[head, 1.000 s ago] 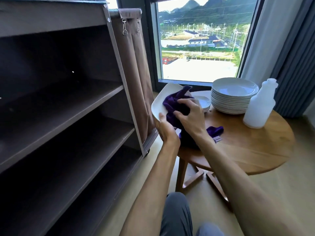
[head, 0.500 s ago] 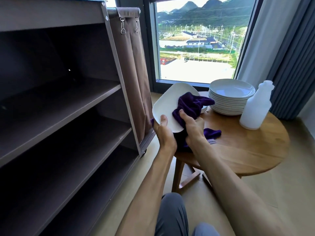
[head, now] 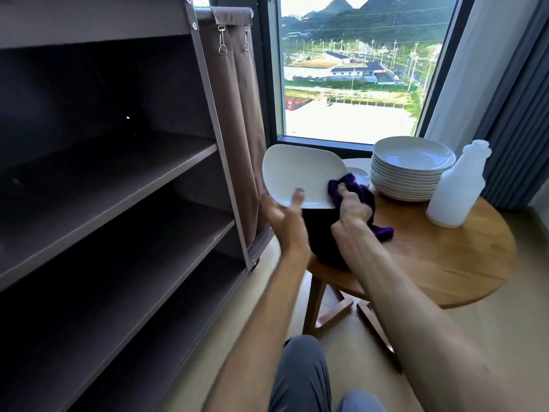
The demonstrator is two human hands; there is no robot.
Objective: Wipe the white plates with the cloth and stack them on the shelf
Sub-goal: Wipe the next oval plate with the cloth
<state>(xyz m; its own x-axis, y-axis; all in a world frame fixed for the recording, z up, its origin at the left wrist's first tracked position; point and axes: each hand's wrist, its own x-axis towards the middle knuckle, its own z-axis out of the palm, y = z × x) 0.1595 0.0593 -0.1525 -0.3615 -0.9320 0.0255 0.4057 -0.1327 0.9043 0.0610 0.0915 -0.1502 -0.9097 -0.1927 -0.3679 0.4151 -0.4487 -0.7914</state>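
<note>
A: Where is the plate being wiped, and who holds it?

B: The white plate (head: 300,176) is up in the air, tilted, between the shelf unit (head: 118,173) and the round wooden table (head: 451,257). The left hand (head: 286,217) grips its lower edge, thumb on the upper face, the other fingers hidden beneath.

A: And the cloth?

B: The right hand (head: 353,208) has its fingers curled round the purple cloth (head: 350,188), bunched against the plate's right edge. A tail of it lies on the table.

A: How much room at the edges?

B: The plate's left rim is just beside the brown fabric bag (head: 237,114) hanging on the shelf unit's side, apart from it. Its right rim overlaps the table's near-left edge. Open floor (head: 267,292) lies between the unit and the table leg.

A: Counts?

B: One plate in hand; one stack of white plates (head: 413,171) at the table's back, around ten, though the rims blur. A smaller white dish (head: 358,175) sits beside the stack, partly hidden. One white plastic bottle (head: 457,188) stands just right of the stack. Three shelf boards show.
</note>
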